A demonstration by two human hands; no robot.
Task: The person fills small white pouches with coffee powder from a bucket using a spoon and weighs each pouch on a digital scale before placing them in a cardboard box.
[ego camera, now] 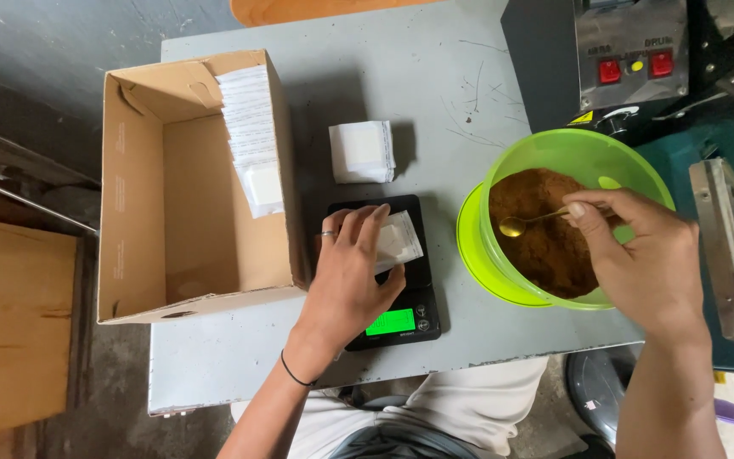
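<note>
My left hand rests on a small black digital scale with a lit green display and holds a white paper sachet on its platform. My right hand grips a gold-coloured spoon above the brown powder in a bright green plastic bowl. The spoon's bowl looks empty and hovers just over the powder. A stack of empty white sachets lies on the grey table behind the scale.
An open cardboard box with a row of white sachets along its right wall stands at the left. A metal machine with red buttons sits at the back right, and a metal bar lies beside the bowl.
</note>
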